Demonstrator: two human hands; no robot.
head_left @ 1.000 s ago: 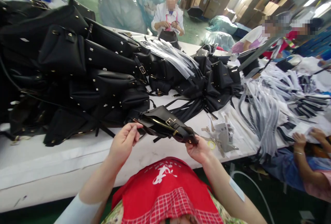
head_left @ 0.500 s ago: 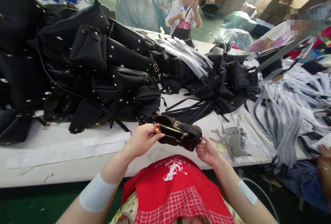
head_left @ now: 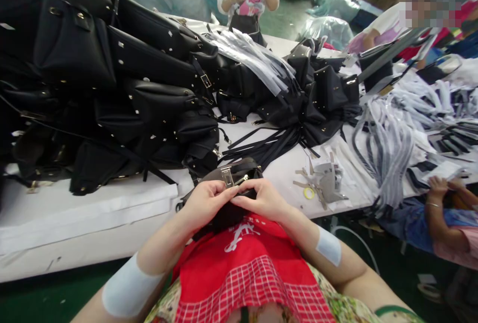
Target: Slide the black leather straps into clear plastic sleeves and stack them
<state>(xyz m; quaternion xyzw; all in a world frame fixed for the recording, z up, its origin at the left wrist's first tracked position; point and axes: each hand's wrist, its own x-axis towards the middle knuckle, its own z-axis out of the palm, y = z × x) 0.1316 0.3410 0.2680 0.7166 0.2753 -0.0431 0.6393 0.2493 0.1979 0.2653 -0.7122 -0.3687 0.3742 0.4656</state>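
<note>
A small black handbag (head_left: 244, 167) with a gold-coloured buckle (head_left: 226, 176) and a zip rests at the table's front edge, against the red apron. My left hand (head_left: 204, 202) is closed on the bag's near side, thumb and fingers pinched just below the buckle. My right hand (head_left: 264, 197) pinches the same part from the other side, and the two thumbs almost meet. My fingers hide what exactly lies between them. Just behind the bag, a bundle of black straps (head_left: 257, 146) lies on the white table (head_left: 276, 183).
A large heap of black bags (head_left: 149, 99) fills the left and middle. Pale strips (head_left: 252, 56) lie over the heap, and more strips (head_left: 388, 139) are at right. Scissors (head_left: 311, 183) and a yellow ring (head_left: 308, 193) lie right of my hands. Co-workers are opposite and at right.
My right hand has moved left from the bag's end to meet my left hand. The bag has come nearer my body and turned. The red piece at my left fingers is out of sight.
</note>
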